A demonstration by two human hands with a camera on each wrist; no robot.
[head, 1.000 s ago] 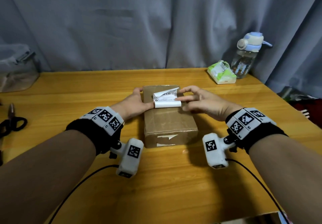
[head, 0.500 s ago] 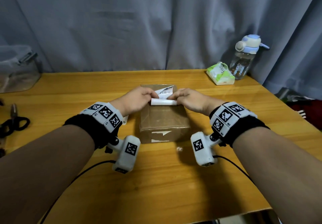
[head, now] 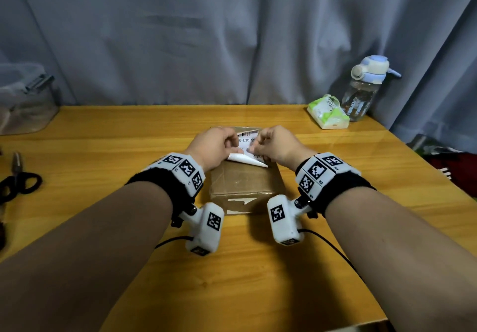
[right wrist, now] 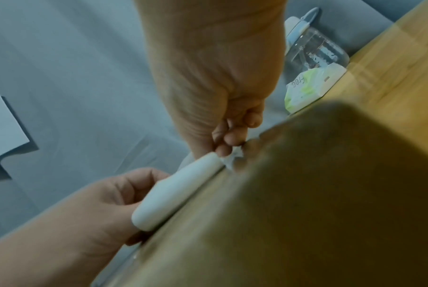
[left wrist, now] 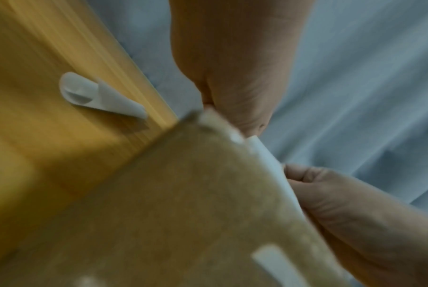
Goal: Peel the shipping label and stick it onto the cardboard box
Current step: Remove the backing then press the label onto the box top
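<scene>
At the bottom of the head view only the two forearms and the wooden table (head: 232, 280) are seen; just above, at frame centre, the cardboard box (head: 242, 182) lies flat on the table, with white tape scraps on its near face.

The step in hand is judged to be the sticking itself, with the backing partly peeled. On the far half of the box top, the shipping label (head: 247, 140) lies printed side up, a barcode and the characters "0-L30" being readable. Its near edge is curled up into a white roll (right wrist: 175, 196), which is taken to be the backing paper rolled back, though this cannot be confirmed.

The left hand (head: 214, 145) is closed on the left end of that roll, fingers curled round it. The right hand (head: 276, 143) pinches the label's right edge between thumb and fingertips (right wrist: 232, 139).

For the next move, the roll would need to be drawn toward the near edge while the freed label is pressed flat, kept square to the box and free of creases.

A loose curl of white paper (left wrist: 97, 95) is seen on the table to the left of the box.
</scene>
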